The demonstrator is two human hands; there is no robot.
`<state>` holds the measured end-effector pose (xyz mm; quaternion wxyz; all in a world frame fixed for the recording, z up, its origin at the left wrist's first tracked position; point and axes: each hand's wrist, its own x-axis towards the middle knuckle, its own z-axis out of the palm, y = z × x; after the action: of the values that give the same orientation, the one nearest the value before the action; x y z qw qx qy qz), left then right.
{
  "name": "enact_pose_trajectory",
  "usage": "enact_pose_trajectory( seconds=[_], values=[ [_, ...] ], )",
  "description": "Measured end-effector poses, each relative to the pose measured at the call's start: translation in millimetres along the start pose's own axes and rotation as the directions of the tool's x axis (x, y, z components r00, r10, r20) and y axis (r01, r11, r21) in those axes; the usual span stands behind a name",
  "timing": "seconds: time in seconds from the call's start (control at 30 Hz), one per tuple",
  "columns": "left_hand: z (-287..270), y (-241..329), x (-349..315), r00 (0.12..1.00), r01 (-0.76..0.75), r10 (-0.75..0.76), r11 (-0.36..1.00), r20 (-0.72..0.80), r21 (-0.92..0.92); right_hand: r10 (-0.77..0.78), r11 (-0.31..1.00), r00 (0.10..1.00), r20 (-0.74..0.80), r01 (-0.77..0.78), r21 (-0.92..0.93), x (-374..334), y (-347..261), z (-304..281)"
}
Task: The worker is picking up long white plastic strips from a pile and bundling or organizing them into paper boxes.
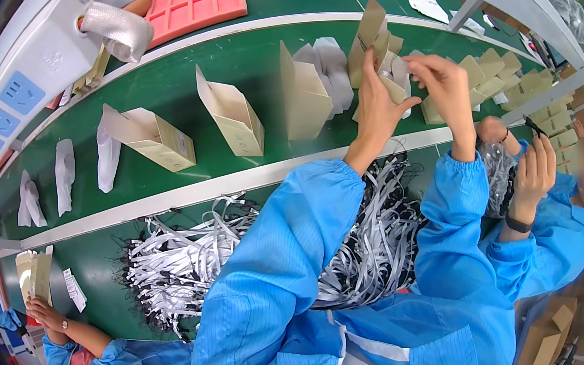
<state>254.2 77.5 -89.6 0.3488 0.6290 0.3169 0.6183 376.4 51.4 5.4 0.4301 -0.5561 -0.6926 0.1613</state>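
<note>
Right now, upper right of centre, your left hand pinches a small tan box by its open flap, fingers closed on the card. Your right hand curls round a white sleeve at the box mouth. Thin card looks light and easily creased, so grip the folded edges. More boxes stand along the green belt.
</note>
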Motion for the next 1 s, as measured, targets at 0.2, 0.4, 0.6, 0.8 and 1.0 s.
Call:
enact_pose_trajectory(
  seconds=[0.2, 0.4, 0.6, 0.8, 1.0],
  values=[
    [-7, 1, -12, 0.999, -0.048, 0.048, 0.995, -0.003, 0.092, 0.001, 0.990, 0.978, -0.211, -0.031, -0.138, -11, 9, 17],
    [-78, 8, -66, 0.805, 0.209, -0.381, 0.899, 0.454, 0.384, -0.115, 0.985, 0.909, -0.400, 0.052, -0.165, -17, 40, 25],
    [-92, -24, -92, 0.686, -0.273, -0.015, 0.922, 0.728, 0.276, -0.051, 0.983, 0.946, -0.320, -0.008, -0.182, -53, -16, 12],
    [-110, 37, -65, 0.835, -0.076, -0.077, 0.965, 0.545, 0.253, 0.162, 0.920, 0.986, 0.041, -0.166, 0.356, -84, -56, 45],
    [-175, 159, -33, 0.984, -0.136, 0.156, 0.968, -0.083, 0.212, -0.212, 0.652, 0.610, 0.763, -0.493, 0.576, -119, -67, 79]
  ],
)
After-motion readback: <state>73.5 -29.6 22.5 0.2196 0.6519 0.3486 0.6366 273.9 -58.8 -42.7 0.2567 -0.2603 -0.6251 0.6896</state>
